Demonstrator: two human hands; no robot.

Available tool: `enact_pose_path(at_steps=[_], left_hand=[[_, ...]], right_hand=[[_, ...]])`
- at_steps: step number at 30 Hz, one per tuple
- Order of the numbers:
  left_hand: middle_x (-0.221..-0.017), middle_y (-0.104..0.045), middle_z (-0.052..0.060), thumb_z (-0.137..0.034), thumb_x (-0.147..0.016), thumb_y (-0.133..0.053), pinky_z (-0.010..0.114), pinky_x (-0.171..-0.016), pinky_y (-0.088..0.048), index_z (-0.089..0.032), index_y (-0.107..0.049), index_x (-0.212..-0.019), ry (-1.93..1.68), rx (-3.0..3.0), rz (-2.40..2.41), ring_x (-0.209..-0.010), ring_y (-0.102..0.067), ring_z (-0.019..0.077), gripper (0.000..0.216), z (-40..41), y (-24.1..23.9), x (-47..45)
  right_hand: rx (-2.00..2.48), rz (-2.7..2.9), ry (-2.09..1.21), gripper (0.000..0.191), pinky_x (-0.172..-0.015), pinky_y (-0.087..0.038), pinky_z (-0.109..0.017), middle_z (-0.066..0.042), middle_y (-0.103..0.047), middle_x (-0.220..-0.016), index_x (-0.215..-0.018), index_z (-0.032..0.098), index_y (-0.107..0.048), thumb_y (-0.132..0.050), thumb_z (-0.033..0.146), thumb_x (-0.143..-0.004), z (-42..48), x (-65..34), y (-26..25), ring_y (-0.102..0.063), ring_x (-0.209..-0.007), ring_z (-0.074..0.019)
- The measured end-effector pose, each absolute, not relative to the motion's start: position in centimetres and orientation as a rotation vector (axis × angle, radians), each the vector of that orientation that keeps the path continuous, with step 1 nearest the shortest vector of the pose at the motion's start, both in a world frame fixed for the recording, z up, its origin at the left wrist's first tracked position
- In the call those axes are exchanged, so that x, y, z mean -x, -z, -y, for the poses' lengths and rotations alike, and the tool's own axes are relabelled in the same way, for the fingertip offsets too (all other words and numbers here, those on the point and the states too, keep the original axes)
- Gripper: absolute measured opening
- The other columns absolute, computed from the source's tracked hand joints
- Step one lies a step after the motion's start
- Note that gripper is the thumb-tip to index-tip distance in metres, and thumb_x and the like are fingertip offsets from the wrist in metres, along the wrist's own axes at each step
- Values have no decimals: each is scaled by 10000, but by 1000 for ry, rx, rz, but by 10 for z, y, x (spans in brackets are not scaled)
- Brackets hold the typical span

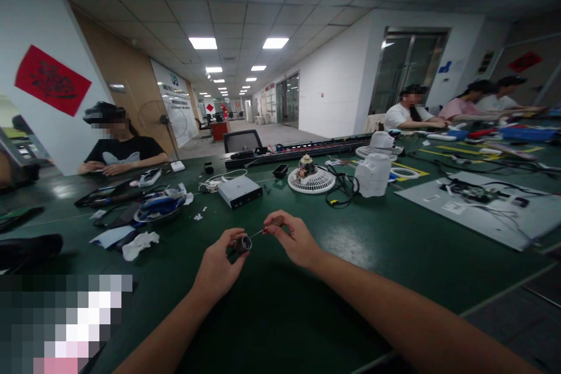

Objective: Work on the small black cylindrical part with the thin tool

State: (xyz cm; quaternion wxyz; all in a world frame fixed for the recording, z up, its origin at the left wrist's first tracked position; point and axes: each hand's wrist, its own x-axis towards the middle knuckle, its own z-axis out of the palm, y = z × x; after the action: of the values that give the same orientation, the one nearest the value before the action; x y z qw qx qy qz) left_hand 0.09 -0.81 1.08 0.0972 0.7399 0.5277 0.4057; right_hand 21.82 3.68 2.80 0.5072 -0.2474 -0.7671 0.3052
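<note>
Between the thumb and fingers of my left hand [218, 266] is a small dark cylindrical part [243, 243], its round open end facing right and toward me. My right hand [298, 239] is closed around the handle of a screwdriver [275, 222]. The thin metal shaft points left, with its tip at or very near the rim of the cylindrical part; whether they touch I cannot tell. Both hands are above the green tabletop [280, 315]. Beyond them lies a flat silver-grey box [240, 190], like a disc drive.
A white fan grille with its motor [311, 178] and a white plastic housing [372, 175] stand farther back. Crumpled tissue [140, 245] and a blue bundle [161, 204] lie left. A grey panel with electronics [486, 204] is at right. Other people sit around the table.
</note>
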Motion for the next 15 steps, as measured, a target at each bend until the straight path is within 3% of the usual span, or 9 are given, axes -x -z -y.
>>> enact_pose_path(at_steps=[15], left_hand=[[-1049,-757,29,-178,-779,-686,393,-884,-584,-230,-570,-1164,-1222,-2169,-1567,-952,-728,214,405,8,-14,-1]], right_hand=[[596,1851,-817,155,-777,-496,-306,-33,-705,-858,-976,186,-634,-563,323,-964,-40,-218,-27,-668,-811,-172]])
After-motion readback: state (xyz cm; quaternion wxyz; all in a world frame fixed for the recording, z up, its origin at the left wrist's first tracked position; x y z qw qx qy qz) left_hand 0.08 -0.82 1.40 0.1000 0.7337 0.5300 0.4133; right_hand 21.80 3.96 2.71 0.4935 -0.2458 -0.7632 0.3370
